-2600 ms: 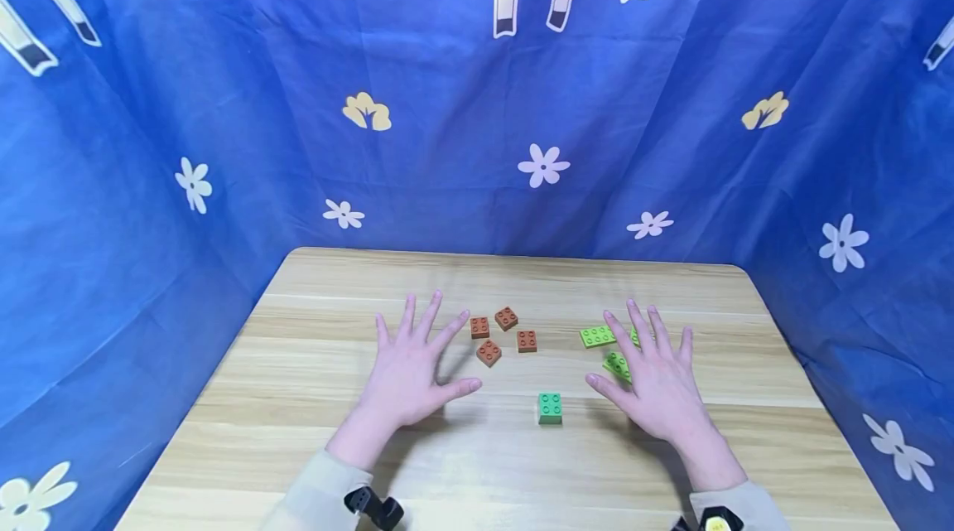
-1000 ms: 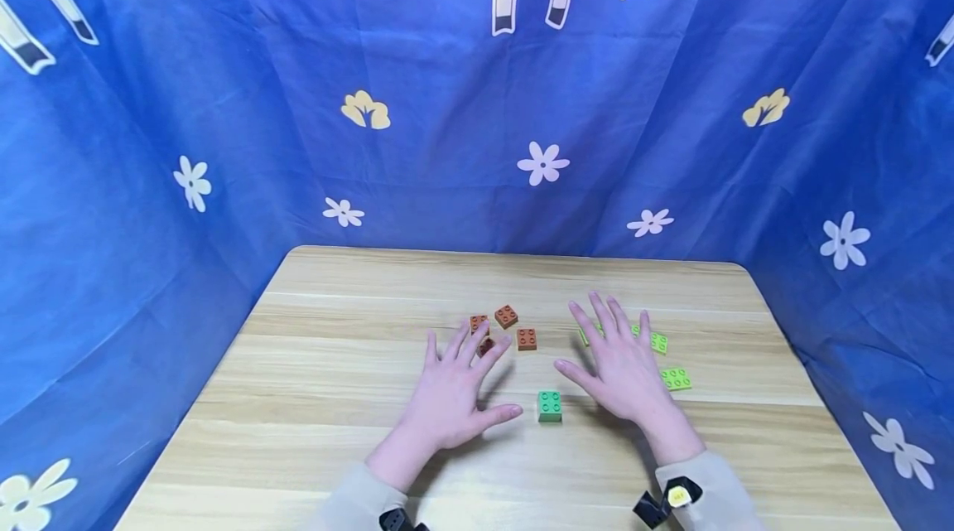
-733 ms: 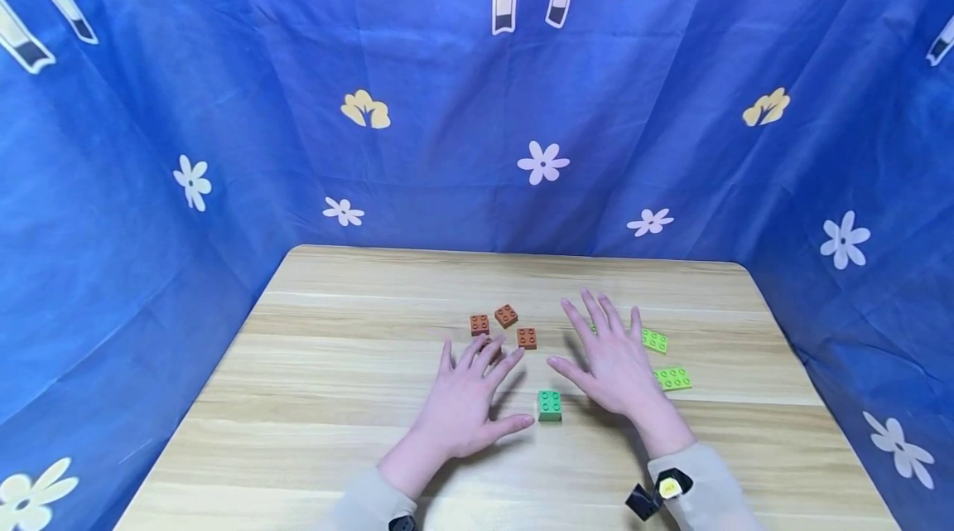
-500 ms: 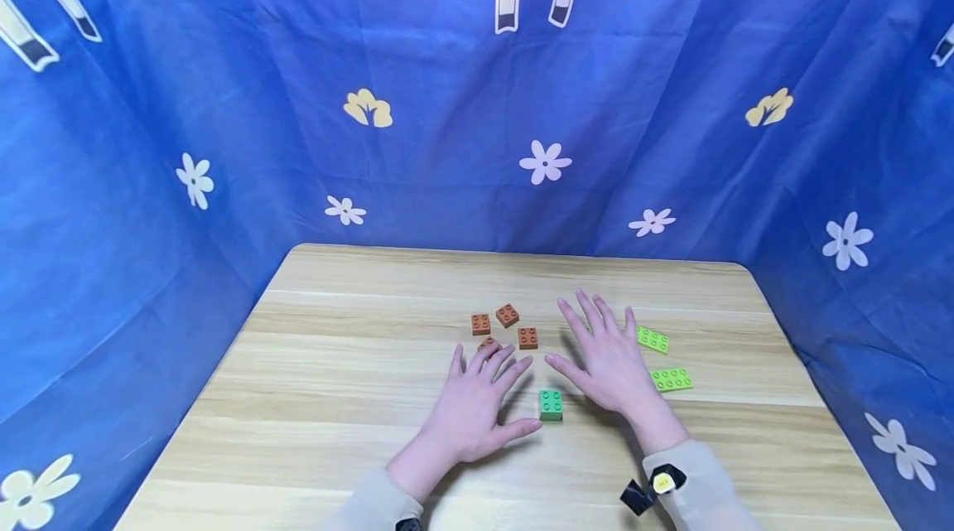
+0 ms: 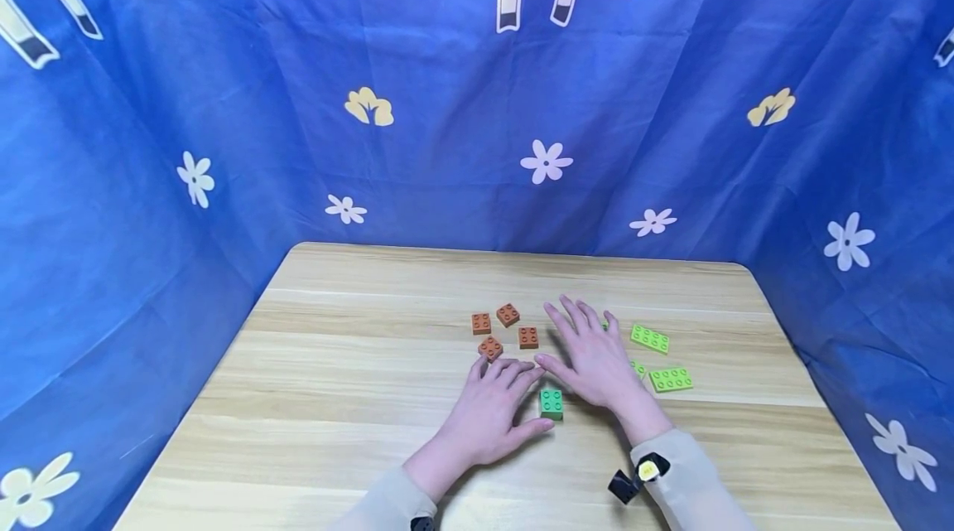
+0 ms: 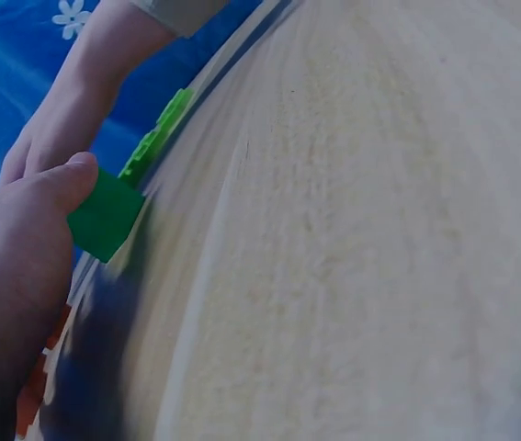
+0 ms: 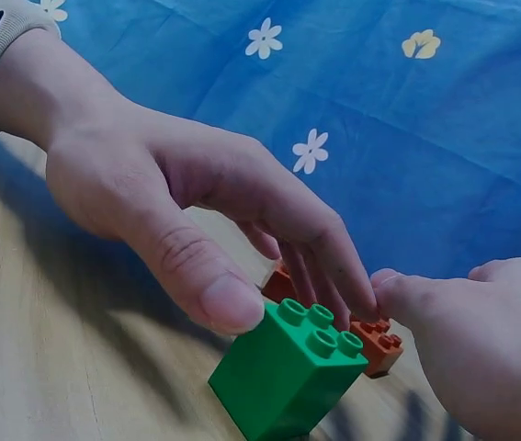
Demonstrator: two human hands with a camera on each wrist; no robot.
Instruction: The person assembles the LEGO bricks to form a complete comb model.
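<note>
A green 2x2 toy brick (image 5: 551, 404) with a tall body stands upright on the wooden table. My left hand (image 5: 488, 415) is spread around its left side, thumb near the front face and index fingertip behind it. Its other fingertips come up to an orange-brown brick (image 5: 490, 348). In the right wrist view the left thumb (image 7: 228, 299) is right by the top edge of the green brick (image 7: 288, 372). My right hand (image 5: 589, 357), fingers extended, is just beyond and right of the green brick, its thumb tip near the left index finger. It partly covers lime-green bricks.
Several orange-brown 2x2 bricks, one of them a brick (image 5: 528, 338) between the hands, lie mid-table. At right are flat lime-green 2x4 bricks, including a nearer brick (image 5: 672, 379) and a farther brick (image 5: 651, 339). Blue patterned cloth (image 5: 447, 183) walls the table's back and sides.
Both hands have moved inward to the green brick, the left rightward and nearer, the right leftward. More of the lime-green bricks shows now. The bricks have stayed in place.
</note>
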